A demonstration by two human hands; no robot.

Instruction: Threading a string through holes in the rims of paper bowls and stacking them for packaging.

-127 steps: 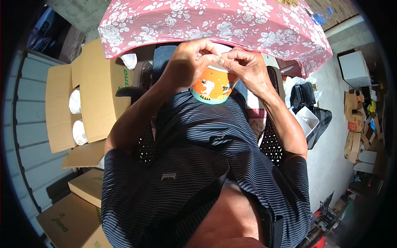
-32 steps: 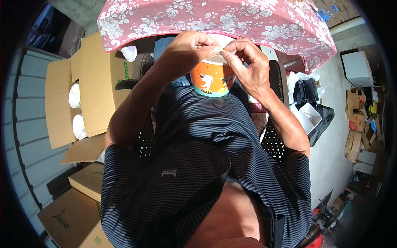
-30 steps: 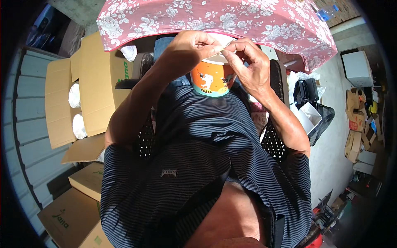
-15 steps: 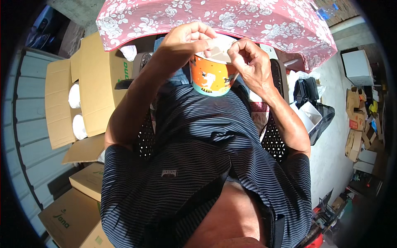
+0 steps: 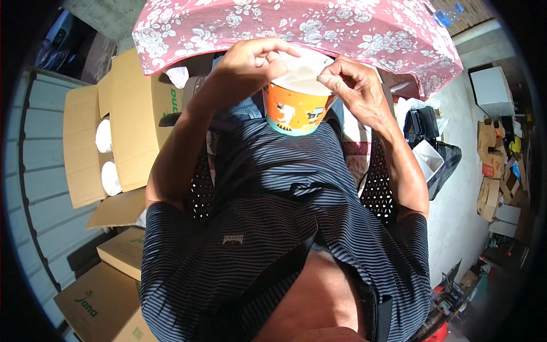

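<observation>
A round paper bucket (image 5: 293,111), orange with a teal base and small printed figures, stands at my lap, its white inside tipped into view. My left hand (image 5: 250,62) is at its left rim; the index finger stretches over the opening, the thumb is apart from it and the other fingers are loosely bent. At the right rim, my right hand (image 5: 359,88) has thumb and index finger pinched together on the bucket's edge. Whether anything thin is between those fingertips is too small to tell.
Beyond my hands is a table with a pink floral cloth (image 5: 313,28). An open cardboard box (image 5: 134,114) with white round items stands left, above more boxes (image 5: 97,302). To the right are a white bin (image 5: 427,159), black bags (image 5: 421,125) and piled cardboard (image 5: 490,148).
The bucket has shifted slightly down and to the right. My right hand has moved right with its rim, and my left index finger now reaches straighter over the opening.
</observation>
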